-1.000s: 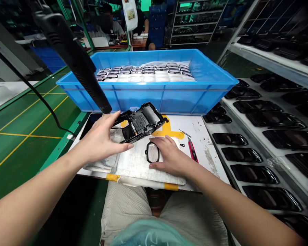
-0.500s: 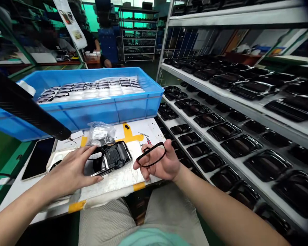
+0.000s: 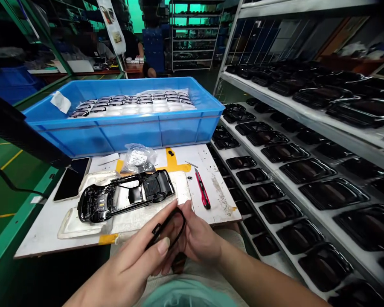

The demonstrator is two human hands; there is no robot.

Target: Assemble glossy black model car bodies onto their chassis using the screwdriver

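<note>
A thin black curved frame (image 3: 181, 230), shaped like a small window rim, is held between both hands over my lap. My left hand (image 3: 141, 256) grips its left side, with the thumb on top near a small tab. My right hand (image 3: 200, 238) closes on its right end, fingers partly hidden behind it. Beyond the hands, a glossy black model car body (image 3: 115, 200) lies on a white padded holder (image 3: 144, 219), touched by neither hand. A red utility knife (image 3: 202, 189) rests on the table to its right.
Behind the work stands a blue bin (image 3: 131, 136) with rows of similar black frames on white padding. A clear plastic bag (image 3: 139, 157) lies before it. A black screwdriver (image 3: 25, 128) hangs at the left above a phone (image 3: 68, 183). Racks (image 3: 275, 157) of black car bodies line the right.
My left hand has left the car body and moved right to take the black frame, which my right hand held alone. The view has shifted, uncovering the whole car body and the knife.
</note>
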